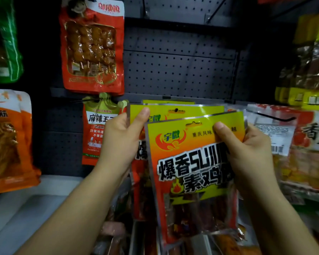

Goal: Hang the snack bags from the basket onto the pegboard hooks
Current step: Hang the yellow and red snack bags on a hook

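Snack bags (190, 162), glossy yellow-and-orange pouches, are fanned before the dark perforated pegboard (173, 70). The left hand (120, 142) pinches the rear bags' top corner; the right hand (247, 151) grips the front bag's upper right edge, thumb across its face. A red skewer packet (92, 48) hangs at upper left, and an orange packet (7, 140) hangs at far left.

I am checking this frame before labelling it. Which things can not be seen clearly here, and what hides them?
- Rear yellow snack bags, head view: mostly covered by the front yellow snack bag and the left hand; their number is unclear.
- Front bag's top print: partly under the right hand.
- Basket: cannot be made out; the bottom edge is blurred.
- Green bag: cut by the left edge.
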### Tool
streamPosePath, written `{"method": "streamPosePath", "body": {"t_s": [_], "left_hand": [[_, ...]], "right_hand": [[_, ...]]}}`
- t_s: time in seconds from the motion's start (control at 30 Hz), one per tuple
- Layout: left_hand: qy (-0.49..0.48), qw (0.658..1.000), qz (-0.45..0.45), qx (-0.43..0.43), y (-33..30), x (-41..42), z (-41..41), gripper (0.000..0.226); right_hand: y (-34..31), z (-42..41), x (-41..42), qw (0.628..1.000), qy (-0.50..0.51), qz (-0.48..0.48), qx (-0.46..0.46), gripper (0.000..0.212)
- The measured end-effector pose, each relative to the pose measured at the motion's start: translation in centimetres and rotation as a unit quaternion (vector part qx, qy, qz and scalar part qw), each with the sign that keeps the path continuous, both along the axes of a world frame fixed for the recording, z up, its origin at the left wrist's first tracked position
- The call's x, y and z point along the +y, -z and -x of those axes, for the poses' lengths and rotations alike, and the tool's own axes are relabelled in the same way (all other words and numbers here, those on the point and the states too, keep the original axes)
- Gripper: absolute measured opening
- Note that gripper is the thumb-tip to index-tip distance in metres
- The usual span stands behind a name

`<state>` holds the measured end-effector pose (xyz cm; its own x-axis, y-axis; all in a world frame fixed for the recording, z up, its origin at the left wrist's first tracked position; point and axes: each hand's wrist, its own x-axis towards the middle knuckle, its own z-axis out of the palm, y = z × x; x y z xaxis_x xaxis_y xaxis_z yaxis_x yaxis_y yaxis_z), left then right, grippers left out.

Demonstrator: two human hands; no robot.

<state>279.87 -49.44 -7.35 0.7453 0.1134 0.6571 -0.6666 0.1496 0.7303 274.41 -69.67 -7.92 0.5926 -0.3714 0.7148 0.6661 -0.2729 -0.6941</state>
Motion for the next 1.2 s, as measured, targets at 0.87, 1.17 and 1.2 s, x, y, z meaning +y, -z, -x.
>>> {"method": "streamPosePath", "body": {"t_s": [0.87,1.17,1.2], "left_hand": [[0.01,0.997,-0.077,0.028,0.5,-0.3,-6.6,0.01],[-0.126,0.979,-0.161,0.023,-0.6,-0.7,-12.4,0.039],[-0.138,0.976,-0.168,0.024,-0.7,-0.8,-13.0,0.04]], "right_hand": [[1.4,-6.4,-0.3,0.997,0.071,0.016,0.04,0.03],[0.3,-11.7,-0.2,0.981,0.153,0.054,0.109,0.026],[0.2,-12.4,-0.2,0.978,0.16,0.053,0.122,0.031]]}}
